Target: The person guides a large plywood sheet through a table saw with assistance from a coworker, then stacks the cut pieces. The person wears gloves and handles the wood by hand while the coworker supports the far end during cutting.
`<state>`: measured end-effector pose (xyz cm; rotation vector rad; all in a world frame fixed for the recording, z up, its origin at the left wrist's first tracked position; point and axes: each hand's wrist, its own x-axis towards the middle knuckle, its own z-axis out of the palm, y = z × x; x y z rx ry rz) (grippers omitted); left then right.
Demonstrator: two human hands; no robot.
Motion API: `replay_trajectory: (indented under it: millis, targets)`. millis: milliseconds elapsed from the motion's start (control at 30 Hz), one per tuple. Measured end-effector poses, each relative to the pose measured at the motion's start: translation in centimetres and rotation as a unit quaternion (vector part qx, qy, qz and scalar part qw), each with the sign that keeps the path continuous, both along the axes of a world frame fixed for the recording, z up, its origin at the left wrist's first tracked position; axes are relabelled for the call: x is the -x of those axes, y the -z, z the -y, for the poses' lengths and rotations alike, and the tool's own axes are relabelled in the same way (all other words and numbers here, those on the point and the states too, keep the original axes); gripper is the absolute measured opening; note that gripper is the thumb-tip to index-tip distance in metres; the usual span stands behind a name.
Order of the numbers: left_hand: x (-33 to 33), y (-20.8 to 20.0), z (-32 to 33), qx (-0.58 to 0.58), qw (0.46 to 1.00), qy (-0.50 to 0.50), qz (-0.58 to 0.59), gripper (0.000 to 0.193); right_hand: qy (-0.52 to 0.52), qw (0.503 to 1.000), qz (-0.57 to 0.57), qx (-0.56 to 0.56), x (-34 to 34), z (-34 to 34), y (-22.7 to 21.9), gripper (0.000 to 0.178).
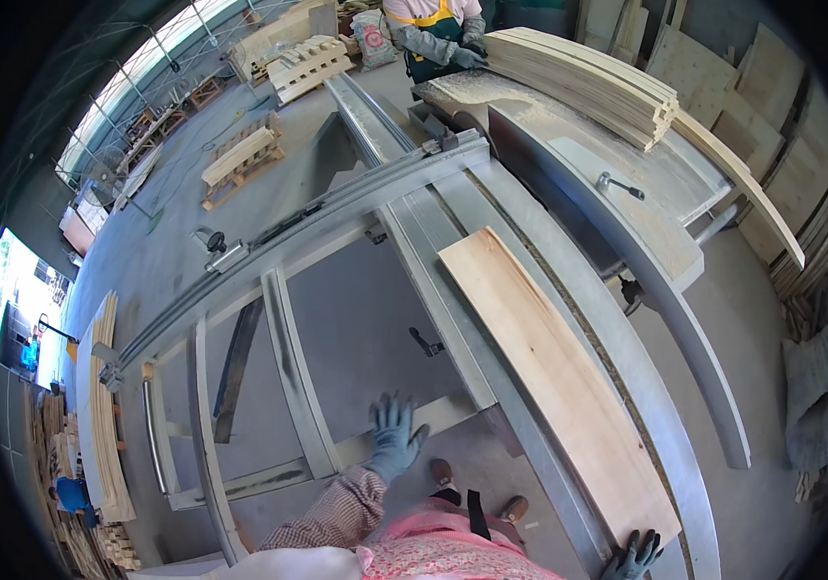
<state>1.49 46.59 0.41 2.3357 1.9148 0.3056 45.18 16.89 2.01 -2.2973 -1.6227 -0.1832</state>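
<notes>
A long pale wooden board lies flat on the sliding metal table of a panel saw. At the board's near end is my right hand, in a dark grey glove. Its fingers are spread over the end edge of the wood; the palm is partly cut off by the picture's lower rim. My left hand, gloved in grey-blue, has its fingers spread and holds nothing. It is at the near bar of the open metal outrigger frame; whether it touches the bar I cannot tell.
A metal rip fence runs along the right side. Beyond it, a stack of long boards lies on the sawdust-covered table, with another person's gloved hand at its far end. Wooden pallets stand on the floor at left; sheets lean at right.
</notes>
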Motion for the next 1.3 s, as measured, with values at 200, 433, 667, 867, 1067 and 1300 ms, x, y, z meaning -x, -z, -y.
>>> replay_trajectory:
  millis: [200,433,667,867,1067,1300]
  targets:
    - [-16.0,-1.4,-8.1,-0.071,0.993,0.043,0.088,0.073,-0.003,1.000,-0.019,-0.007,0.1,1.0,-1.1,0.042]
    - [-23.4,0.8,-16.1,-0.068,0.996,-0.008,0.062,0.078,0.026,0.998,-0.059,-0.021,-1.0,-3.6,-1.2,0.042]
    - [-26.4,0.2,-27.8,0.007,0.999,-0.027,0.042,0.073,0.044,0.999,-0.022,-0.001,-3.5,-15.0,-2.0,0.044]
    - [-28.4,-1.3,-33.2,0.043,0.998,-0.035,0.040,0.070,0.048,0.993,0.104,0.002,-6.2,-19.6,0.3,0.060]
    - [-29.4,-1.3,-33.6,0.017,0.996,-0.078,0.030,0.068,0.063,0.997,-0.045,-0.008,-6.1,-21.4,-1.7,0.044]
    - [-29.4,-1.4,-33.7,0.019,0.996,-0.077,0.028,0.066,0.042,0.999,-0.032,0.008,-6.6,-21.2,-2.0,0.044]
